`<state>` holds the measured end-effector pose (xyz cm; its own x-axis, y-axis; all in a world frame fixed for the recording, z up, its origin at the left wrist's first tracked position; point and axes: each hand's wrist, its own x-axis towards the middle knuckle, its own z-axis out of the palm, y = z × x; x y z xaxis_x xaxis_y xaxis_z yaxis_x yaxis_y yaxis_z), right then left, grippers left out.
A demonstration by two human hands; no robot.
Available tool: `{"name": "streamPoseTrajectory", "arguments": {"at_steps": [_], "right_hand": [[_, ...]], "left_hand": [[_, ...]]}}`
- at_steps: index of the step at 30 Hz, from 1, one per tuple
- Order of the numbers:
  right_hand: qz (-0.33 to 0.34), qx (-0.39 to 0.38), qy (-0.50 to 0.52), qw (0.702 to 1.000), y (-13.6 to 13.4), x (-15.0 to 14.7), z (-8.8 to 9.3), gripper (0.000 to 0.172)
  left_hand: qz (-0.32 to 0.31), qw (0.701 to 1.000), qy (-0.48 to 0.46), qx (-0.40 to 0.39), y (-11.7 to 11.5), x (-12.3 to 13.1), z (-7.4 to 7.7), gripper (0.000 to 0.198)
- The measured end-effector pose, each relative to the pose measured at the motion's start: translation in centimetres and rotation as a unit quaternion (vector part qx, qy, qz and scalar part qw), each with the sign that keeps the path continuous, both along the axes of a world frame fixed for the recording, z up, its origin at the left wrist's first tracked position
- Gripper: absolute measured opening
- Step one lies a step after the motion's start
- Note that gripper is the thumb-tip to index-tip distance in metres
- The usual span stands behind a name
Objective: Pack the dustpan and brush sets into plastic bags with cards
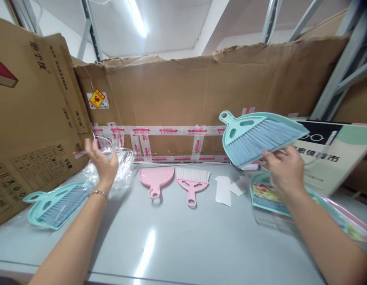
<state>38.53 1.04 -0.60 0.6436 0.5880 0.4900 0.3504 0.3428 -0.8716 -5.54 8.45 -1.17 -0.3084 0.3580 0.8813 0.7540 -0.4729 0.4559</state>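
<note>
My right hand (pixel 286 166) grips a teal dustpan with a brush nested in it (pixel 260 134), held up above the right side of the table. Raised at the left, my left hand (pixel 102 162) has its fingers apart and holds nothing. Crumpled clear plastic wrap (pixel 124 168) lies just behind it. Below and left of that hand rests another teal dustpan and brush set (pixel 60 204), apparently in clear wrapping. A pink dustpan (pixel 156 179) and a pink brush (pixel 193 186) with white bristles lie side by side in the middle of the table.
White paper pieces (pixel 223 190) lie right of the pink brush. Packaged dustpan sets (pixel 260 198) with printed labels are stacked at the right, under my right forearm. Cardboard (pixel 183 95) walls the back, a large carton (pixel 37 118) the left. A printed box (pixel 334 158) stands at the right.
</note>
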Motion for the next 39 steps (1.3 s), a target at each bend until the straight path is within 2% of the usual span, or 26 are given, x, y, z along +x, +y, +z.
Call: {"name": "streamPoseTrajectory", "arguments": {"at_steps": [1,2,3,5,6,7,8,9,10,11,13,14,15,16,18,20,21,23,26,27,28,29,32,34,36,39], "right_hand": [[0.07,0.0,0.082,0.994,0.0,-0.1,0.2,0.019],[0.145,-0.018,0.148,0.978,-0.1,-0.5,0.2,0.021],[0.219,-0.052,0.187,0.956,-0.3,-1.0,0.2,0.023],[0.348,-0.139,0.189,0.907,-0.8,-2.8,-0.3,0.027],[0.403,-0.177,0.175,0.881,-1.1,-3.8,-0.6,0.029],[0.449,-0.207,0.158,0.855,-1.3,-4.7,-0.9,0.031],[0.482,-0.233,0.141,0.833,-1.4,-5.6,-1.2,0.034],[0.495,-0.247,0.127,0.823,-1.5,-6.4,-1.4,0.036],[0.479,-0.242,0.115,0.836,-1.5,-7.1,-1.4,0.04],[0.433,-0.213,0.1,0.87,-1.5,-7.7,-1.3,0.044],[0.286,-0.099,0.02,0.953,-1.4,-8.7,-0.8,0.05],[0.227,-0.042,-0.057,0.971,-1.4,-9.3,-0.3,0.052],[0.202,-0.006,-0.151,0.968,-1.5,-10.0,0.2,0.051],[0.209,0.0,-0.251,0.945,-1.6,-10.8,0.7,0.048],[0.271,-0.04,-0.414,0.868,-1.8,-12.3,1.9,0.039],[0.315,-0.073,-0.495,0.806,-1.8,-13.1,3.0,0.027],[0.326,-0.073,-0.51,0.793,-1.7,-13.2,3.6,0.023],[0.322,-0.039,-0.509,0.797,-1.2,-12.6,4.6,0.016],[0.249,0.024,-0.466,0.849,0.0,-10.6,5.1,0.009],[0.23,0.033,-0.468,0.853,0.5,-10.0,4.8,0.009],[0.221,0.031,-0.487,0.844,1.1,-9.5,4.2,0.011],[0.221,0.016,-0.522,0.824,1.6,-9.2,3.4,0.013],[0.237,-0.076,-0.649,0.719,3.1,-9.3,-0.3,0.019],[0.246,-0.123,-0.684,0.676,3.9,-9.7,-2.7,0.02],[0.26,-0.138,-0.686,0.666,4.5,-9.9,-4.4,0.022],[0.277,-0.144,-0.651,0.691,4.6,-8.8,-5.4,0.04]], "left_hand": [[-0.068,0.997,-0.03,-0.032,-0.4,1.9,0.5,0.054],[-0.168,0.979,-0.054,-0.104,-0.9,3.9,0.8,0.048],[-0.284,0.936,-0.071,-0.197,-1.6,5.8,1.0,0.046],[-0.477,0.814,-0.084,-0.322,-3.1,9.0,1.0,0.051],[-0.54,0.763,-0.084,-0.346,-3.9,10.1,0.9,0.053],[-0.581,0.728,-0.093,-0.352,-4.6,10.9,0.7,0.053],[-0.603,0.71,-0.107,-0.346,-5.1,11.2,0.6,0.051],[-0.614,0.705,-0.122,-0.335,-5.5,11.3,0.6,0.048],[-0.615,0.708,-0.137,-0.32,-5.7,11.2,0.6,0.046],[-0.611,0.716,-0.149,-0.304,-5.8,11.0,0.6,0.043],[-0.602,0.733,-0.154,-0.277,-5.8,10.7,0.9,0.038],[-0.599,0.741,-0.15,-0.264,-5.9,10.6,1.0,0.035],[-0.597,0.748,-0.14,-0.254,-6.1,10.6,1.2,0.032],[-0.594,0.756,-0.124,-0.246,-6.3,10.8,1.4,0.031],[-0.581,0.775,-0.077,-0.234,-6.9,11.1,1.8,0.031],[-0.556,0.798,-0.019,-0.231,-7.5,11.2,2.3,0.032],[-0.535,0.814,0.005,-0.226,-7.7,10.9,2.6,0.032],[-0.482,0.857,0.014,-0.182,-7.7,10.0,3.3,0.03],[-0.374,0.924,-0.018,-0.075,-6.9,7.7,3.9,0.023],[-0.335,0.941,-0.014,-0.052,-6.5,7.0,3.8,0.023],[-0.298,0.954,0.008,-0.044,-6.0,6.5,3.6,0.024],[-0.264,0.963,0.04,-0.047,-5.6,6.1,3.2,0.026],[-0.205,0.958,0.169,-0.107,-4.2,6.2,1.5,0.021],[-0.2,0.934,0.25,-0.159,-3.6,6.7,0.4,0.017],[-0.212,0.906,0.306,-0.202,-3.4,7.1,-0.2,0.014],[-0.248,0.855,0.353,-0.288,-3.4,7.1,-0.6,0.012]]}}
